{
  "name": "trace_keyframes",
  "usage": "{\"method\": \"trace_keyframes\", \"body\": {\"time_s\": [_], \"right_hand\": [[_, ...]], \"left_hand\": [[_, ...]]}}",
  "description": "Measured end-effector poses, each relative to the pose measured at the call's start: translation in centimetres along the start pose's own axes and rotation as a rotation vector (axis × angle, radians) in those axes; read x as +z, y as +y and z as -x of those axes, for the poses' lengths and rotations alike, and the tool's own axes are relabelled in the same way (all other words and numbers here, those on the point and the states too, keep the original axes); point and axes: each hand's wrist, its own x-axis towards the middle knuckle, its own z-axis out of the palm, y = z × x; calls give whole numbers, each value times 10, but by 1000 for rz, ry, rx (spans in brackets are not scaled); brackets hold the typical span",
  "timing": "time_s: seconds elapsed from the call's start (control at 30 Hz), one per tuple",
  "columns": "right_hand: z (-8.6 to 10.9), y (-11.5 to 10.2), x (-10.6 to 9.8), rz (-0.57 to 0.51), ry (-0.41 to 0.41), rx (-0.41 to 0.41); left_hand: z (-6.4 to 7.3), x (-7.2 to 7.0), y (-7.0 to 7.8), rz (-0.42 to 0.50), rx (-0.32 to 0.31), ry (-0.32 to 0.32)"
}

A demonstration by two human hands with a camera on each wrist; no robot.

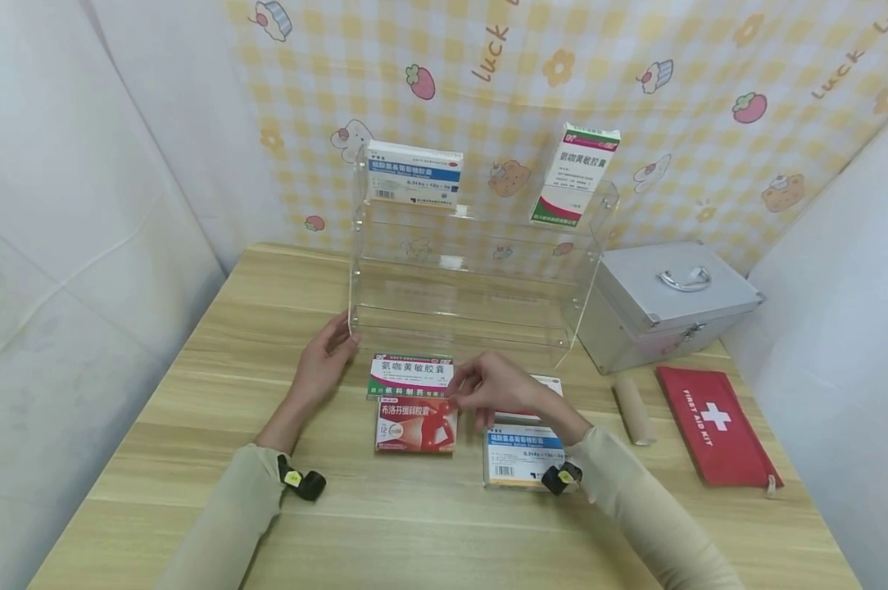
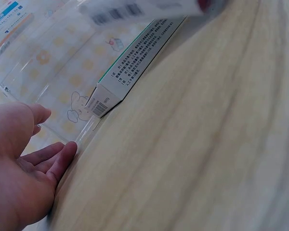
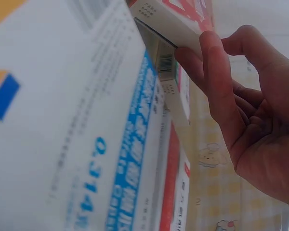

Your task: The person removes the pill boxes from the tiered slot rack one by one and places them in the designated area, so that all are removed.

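Observation:
My left hand (image 1: 326, 356) grips the lower left side edge of a clear acrylic display rack (image 1: 407, 295); in the left wrist view its fingers (image 2: 62, 161) lie at the rack's corner. My right hand (image 1: 499, 383) pinches a red medicine box (image 1: 417, 426) by its upper right corner. That box looks raised off the table, its end (image 2: 139, 10) blurred in the left wrist view. Behind it, a white, green and magenta medicine box (image 1: 410, 373) leans at the rack's front. Under my right forearm are a blue-and-white medicine box (image 1: 521, 455) and a partly hidden red-and-white one (image 1: 549, 383).
On the rack's top tier stand a blue-and-white box (image 1: 414, 174) at left and a tall green-and-magenta box (image 1: 573, 176) at right. A silver case (image 1: 665, 303), a tan bandage roll (image 1: 634, 412) and a red first aid pouch (image 1: 717, 426) lie to the right.

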Motion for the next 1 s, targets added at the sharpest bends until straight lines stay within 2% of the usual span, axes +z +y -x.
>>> {"method": "trace_keyframes", "body": {"time_s": [0.23, 0.47, 1.0], "right_hand": [[0, 9, 5, -1, 0, 3], [0, 10, 9, -4, -13, 15], [-3, 17, 13, -13, -9, 0]], "left_hand": [[0, 1, 0, 5, -2, 1], [0, 0, 0, -27, 7, 14], [1, 1, 1, -30, -2, 14]]}}
